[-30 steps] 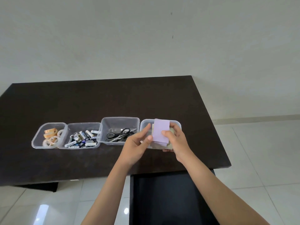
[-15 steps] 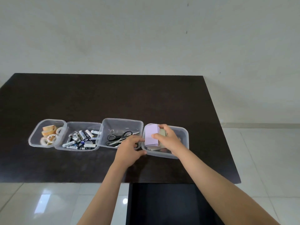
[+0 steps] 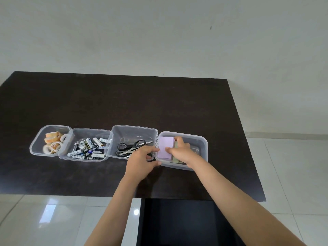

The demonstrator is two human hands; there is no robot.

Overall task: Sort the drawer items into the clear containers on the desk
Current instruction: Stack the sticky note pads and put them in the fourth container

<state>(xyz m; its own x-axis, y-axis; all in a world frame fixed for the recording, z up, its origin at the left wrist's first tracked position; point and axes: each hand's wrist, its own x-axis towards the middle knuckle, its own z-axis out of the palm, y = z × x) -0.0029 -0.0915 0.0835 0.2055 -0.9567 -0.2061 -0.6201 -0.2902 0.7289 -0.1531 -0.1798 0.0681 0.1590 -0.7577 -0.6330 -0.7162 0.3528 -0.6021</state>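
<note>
purple pad (image 3: 166, 147): lies flat in rightmost container (image 3: 204, 144), at its left end; long axis runs near-far, short edges facing near and far
under pad: tan/olive flat items (image 3: 176, 159) stick out at the near right, partly hidden by the hand
right hand (image 3: 180, 150): inside rightmost container, fingers curled, thumb on the pad's top face, fingers at its right edge; pinches the pad
left hand (image 3: 141, 160): at near-left corner of the same container, fingers loosely bent, thumb tip touching the near rim, fingertips at the left wall; whether it truly grips the rim, cannot tell
scissors (image 3: 131, 147): black handles, in second container from right (image 3: 134, 129), blades pointing right and far
batteries (image 3: 88, 148): loose pile in third container (image 3: 78, 132), mixed directions
tape rolls (image 3: 52, 143): in leftmost container (image 3: 53, 127)
containers: four clear tubs in a left-right row, neighbours touching, near side of the counter (image 3: 124, 103)
drawer (image 3: 186, 222): dark, open, below the counter's near edge, between the forearms
floor (image 3: 53, 219): glossy white tiles
</note>
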